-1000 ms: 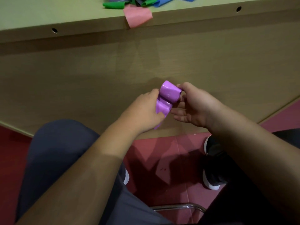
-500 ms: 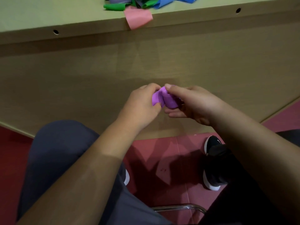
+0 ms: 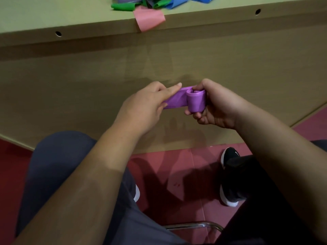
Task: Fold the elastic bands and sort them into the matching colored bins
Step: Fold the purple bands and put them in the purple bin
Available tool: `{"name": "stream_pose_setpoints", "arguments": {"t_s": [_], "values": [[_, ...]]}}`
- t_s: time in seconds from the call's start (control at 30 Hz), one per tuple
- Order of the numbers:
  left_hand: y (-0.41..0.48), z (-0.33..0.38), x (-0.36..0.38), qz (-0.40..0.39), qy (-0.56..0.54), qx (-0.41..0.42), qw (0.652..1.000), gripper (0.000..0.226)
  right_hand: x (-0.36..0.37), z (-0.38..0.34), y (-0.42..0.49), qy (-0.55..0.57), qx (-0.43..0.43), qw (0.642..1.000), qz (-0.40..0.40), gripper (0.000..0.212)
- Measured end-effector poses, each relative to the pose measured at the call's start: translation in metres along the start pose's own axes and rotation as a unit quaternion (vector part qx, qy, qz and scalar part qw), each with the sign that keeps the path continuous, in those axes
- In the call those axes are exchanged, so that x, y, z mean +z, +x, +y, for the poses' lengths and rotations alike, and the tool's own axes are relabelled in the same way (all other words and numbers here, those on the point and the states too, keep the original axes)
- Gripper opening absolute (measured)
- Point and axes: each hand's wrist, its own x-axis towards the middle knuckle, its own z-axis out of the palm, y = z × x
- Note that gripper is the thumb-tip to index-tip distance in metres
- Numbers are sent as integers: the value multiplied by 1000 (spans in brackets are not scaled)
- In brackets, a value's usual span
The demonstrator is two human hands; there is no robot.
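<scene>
Desk top (image 3: 53, 15): pale olive laminate, far side of view. Its front edge has two round holes, one left (image 3: 58, 33), one right (image 3: 258, 11). Wood-grain front panel (image 3: 70, 85) below carries soft shadows. Floor (image 3: 177, 165): red. Chrome chair tube (image 3: 192, 225) at bottom.

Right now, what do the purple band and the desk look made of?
Band: thin rubbery sheet, probably latex; satin sheen. It curls into a soft roll in the right hand and lies flat toward the left hand.
Desk: likely laminated board, matte; faint wood grain on the front panel, drilled holes along the edge.
</scene>
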Motion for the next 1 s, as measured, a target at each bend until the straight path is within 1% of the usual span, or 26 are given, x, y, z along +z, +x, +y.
{"name": "stream_pose_setpoints", "arguments": {"t_s": [0.1, 0.2, 0.3, 0.4, 0.57, 0.67, 0.77, 0.87, 1.0], "values": [[2, -3, -2, -1, -5, 35, 999, 72, -4, -3, -1, 12, 8, 999, -36, 36], [1, -5, -1, -8, -22, 57, 998, 72, -8, 1, 1, 33, 13, 997, -62, 41], [-2, -5, 1, -8, -71, 62, 996, 58, -7, 4, 3, 31, 7, 998, -59, 43], [-4, -4, 3, 15, -116, 54, 992, 46, -3, 5, 3, 30, 4, 998, -61, 46], [-4, 1, 5, 71, -166, 7, 984, 38, 0, 4, 3, 37, -5, 997, -61, 49], [-4, 7, 4, 81, -213, -41, 973, 34, 1, 3, 1, 39, -11, 998, -52, 52], [-4, 12, 4, 92, -253, -89, 959, 27, 2, 3, 0, 31, -17, 999, -39, 51], [-3, 16, 4, 98, -297, -117, 943, 20, 3, 4, 1, 8, -25, 1000, -5, 47], [2, 15, 5, 84, -347, -164, 920, 12, 8, 7, 0, -39, -51, 996, 54, 42]]}}
